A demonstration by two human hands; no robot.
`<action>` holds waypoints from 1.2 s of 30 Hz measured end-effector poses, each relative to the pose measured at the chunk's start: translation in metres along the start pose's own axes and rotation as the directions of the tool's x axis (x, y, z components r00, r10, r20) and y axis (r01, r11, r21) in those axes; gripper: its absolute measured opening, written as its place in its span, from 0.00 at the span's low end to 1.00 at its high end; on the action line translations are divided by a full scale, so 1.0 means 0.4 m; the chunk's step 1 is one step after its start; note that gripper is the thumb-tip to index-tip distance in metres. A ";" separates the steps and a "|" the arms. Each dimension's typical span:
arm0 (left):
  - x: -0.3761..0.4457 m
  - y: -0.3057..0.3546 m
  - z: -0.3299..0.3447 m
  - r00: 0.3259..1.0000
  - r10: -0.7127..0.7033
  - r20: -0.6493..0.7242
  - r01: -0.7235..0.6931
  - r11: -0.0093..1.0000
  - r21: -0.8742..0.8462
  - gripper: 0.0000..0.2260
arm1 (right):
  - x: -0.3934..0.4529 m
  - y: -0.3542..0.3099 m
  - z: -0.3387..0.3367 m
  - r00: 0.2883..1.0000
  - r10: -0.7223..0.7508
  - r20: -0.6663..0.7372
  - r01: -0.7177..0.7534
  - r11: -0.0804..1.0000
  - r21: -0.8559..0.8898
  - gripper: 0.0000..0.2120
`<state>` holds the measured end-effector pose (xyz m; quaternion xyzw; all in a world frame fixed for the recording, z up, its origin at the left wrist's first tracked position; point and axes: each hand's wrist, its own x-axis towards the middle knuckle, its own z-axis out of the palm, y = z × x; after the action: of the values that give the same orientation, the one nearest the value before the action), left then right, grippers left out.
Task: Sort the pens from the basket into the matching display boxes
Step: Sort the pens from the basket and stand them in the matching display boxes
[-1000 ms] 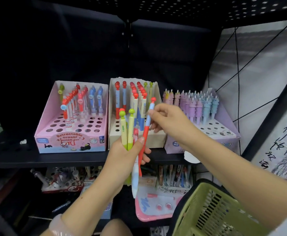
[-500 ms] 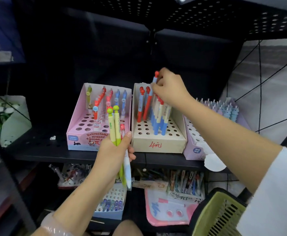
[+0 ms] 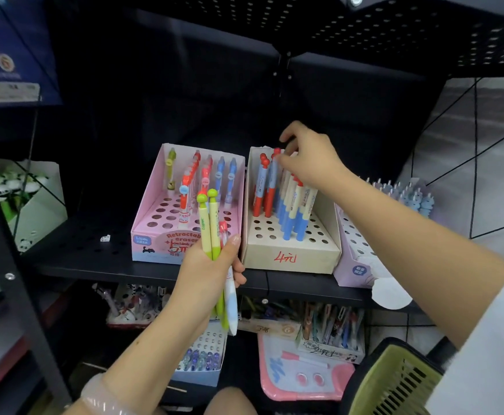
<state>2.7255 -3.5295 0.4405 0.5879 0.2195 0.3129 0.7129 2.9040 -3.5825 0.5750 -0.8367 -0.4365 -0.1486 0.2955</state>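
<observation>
A black metal shelf [image 3: 119, 265] holds the display boxes. Nearest, at lower right, is the green basket [image 3: 394, 381]. The left hand [image 3: 211, 268] grips two green-capped pens [image 3: 208, 223] and a white one. Farther back, the right hand [image 3: 307, 157] pinches a red-capped pen [image 3: 271, 184] standing in the beige box [image 3: 292, 256], beside the pink eraser box [image 3: 152, 235].
</observation>
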 end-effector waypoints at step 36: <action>-0.002 -0.019 0.148 0.988 0.001 0.155 -0.017 0.994 0.108 0.10 | -0.085 0.207 -0.049 0.961 0.140 -0.239 -0.081 0.967 0.242 0.05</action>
<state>2.7665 -3.5724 0.4457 0.6495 0.1779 0.2572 0.6930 2.9524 -3.6533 0.5431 -0.7942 -0.3615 -0.1861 0.4516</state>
